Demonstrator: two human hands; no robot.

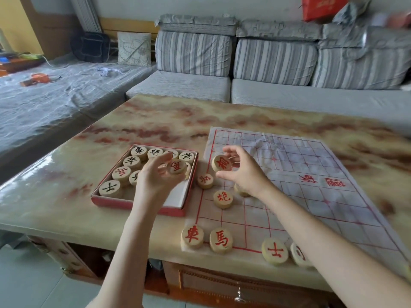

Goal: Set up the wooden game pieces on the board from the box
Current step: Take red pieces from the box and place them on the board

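Subject: person, two arms visible, both entering from bottom edge, reaching toward red box (142, 202).

Left arm: bare from frame edge to wrist, no sleeve in view. No watch, band or bracelet. Left hand (153, 181), at box's near side: bare, no glove, no rings seen. Fingertips motion-blurred, nail detail n/a.

Right arm: bare along full visible length, no sleeve, no wrist items. Right hand (242, 172), to right of box: bare, no glove, no rings visible. Nails appear short, unpainted.

No clothing visible anywhere in view.
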